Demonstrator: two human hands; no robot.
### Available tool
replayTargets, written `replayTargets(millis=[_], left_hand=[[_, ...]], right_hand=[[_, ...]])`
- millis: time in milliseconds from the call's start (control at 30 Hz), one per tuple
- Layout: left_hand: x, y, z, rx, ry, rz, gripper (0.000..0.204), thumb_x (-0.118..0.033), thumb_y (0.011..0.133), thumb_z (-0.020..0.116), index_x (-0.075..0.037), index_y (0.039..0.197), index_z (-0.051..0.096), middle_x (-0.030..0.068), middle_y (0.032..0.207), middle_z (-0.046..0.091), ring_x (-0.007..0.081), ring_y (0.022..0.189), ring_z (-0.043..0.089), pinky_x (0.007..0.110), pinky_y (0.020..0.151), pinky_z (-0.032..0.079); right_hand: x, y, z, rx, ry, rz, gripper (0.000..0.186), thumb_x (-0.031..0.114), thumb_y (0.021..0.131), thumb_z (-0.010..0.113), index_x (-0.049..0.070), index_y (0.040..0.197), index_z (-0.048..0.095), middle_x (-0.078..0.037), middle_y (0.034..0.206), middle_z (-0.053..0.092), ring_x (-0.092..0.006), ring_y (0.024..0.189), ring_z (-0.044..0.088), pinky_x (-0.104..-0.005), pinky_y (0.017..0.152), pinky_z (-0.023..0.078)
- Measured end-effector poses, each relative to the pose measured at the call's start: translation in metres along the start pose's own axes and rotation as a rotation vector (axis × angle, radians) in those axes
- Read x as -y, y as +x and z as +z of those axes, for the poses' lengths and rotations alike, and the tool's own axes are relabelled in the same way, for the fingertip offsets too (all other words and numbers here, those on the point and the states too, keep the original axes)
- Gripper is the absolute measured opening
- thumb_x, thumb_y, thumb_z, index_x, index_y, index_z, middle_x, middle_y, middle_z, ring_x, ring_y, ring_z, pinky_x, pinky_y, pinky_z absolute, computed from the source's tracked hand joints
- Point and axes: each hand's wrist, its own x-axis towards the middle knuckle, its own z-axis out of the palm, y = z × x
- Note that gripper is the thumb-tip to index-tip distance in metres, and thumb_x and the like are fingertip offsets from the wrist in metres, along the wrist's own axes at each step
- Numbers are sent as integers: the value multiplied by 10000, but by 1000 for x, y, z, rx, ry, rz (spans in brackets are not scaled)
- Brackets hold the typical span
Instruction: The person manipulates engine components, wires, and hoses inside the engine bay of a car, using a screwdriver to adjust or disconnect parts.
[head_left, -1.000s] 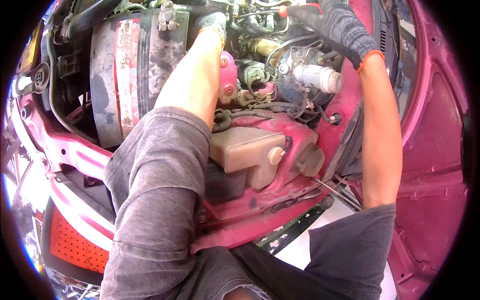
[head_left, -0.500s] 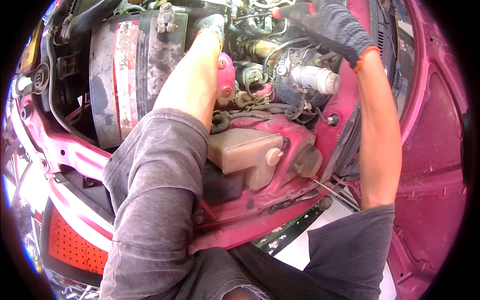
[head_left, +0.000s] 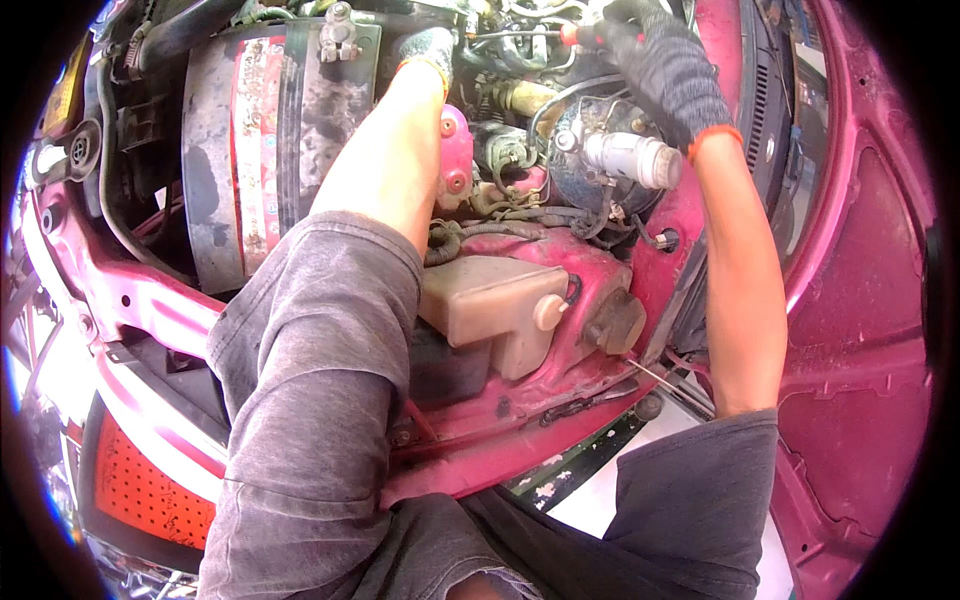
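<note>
My right hand (head_left: 662, 75), in a dark knit glove with an orange cuff, is closed around the red-and-black handle of a screwdriver (head_left: 569, 34) over the far side of the engine bay. A thin metal shaft runs left from the handle among hoses; its tip is hard to make out. My left hand (head_left: 428, 50), in a greyish glove, reaches down between the battery (head_left: 330, 120) and the engine parts. Its fingers are hidden there. Nearer to me lies a pink-red cover (head_left: 456, 150) with two bolts, just right of my left forearm.
A brake booster with a silver-white master cylinder (head_left: 635, 160) lies below my right hand. Nearer sit a yellowed plastic reservoir (head_left: 500, 300) and the pink-red fender edge (head_left: 450, 475). A thin rod (head_left: 670, 385) slants at the right, beside a pink-red panel (head_left: 860, 330). An orange perforated panel (head_left: 150, 480) is lower left.
My right wrist and forearm have shifted left and a little toward me, and the screwdriver handle has moved slightly right. My left arm stays nearly in place.
</note>
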Motion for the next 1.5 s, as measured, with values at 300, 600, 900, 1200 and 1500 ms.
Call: replayTargets(millis=[300,600,900,1200,1500], left_hand=[[-19,-10,4,68,-86,7,376,-210,913,414,46,1032,663,228,1145,658,350,1020,625,402,870,479],[-18,-2,-14,178,-365,-265,399,-223,912,391,51,1031,656,239,1153,646,371,1023,610,416,898,455],[2,4,9,46,-291,-109,409,-280,887,441,33,1016,669,214,1089,674,322,984,635,414,849,463],[-7,-14,-1,2,-315,-69,386,-279,880,488,21,1028,681,221,1090,672,330,1002,630,410,862,456],[3,1,3,-36,-314,-136,395,-288,889,486,4,1067,684,218,1183,646,350,1087,610,424,912,443]], right_hand=[[-11,6,-1,59,-467,-167,263,267,870,645,61,1029,683,-247,1013,655,-368,947,648,-437,841,497],[17,24,-24,421,-9,78,309,351,840,695,58,935,720,-110,744,652,-227,658,628,-371,629,491],[5,34,-6,538,5,284,532,469,824,699,-14,1045,682,-220,901,691,-282,843,693,-367,733,529],[9,30,-3,396,-138,67,452,448,848,666,119,1158,650,-187,865,677,-311,814,684,-418,714,528],[15,22,-3,291,-4,104,484,465,798,719,27,1005,709,-146,903,710,-240,813,688,-343,720,520]])
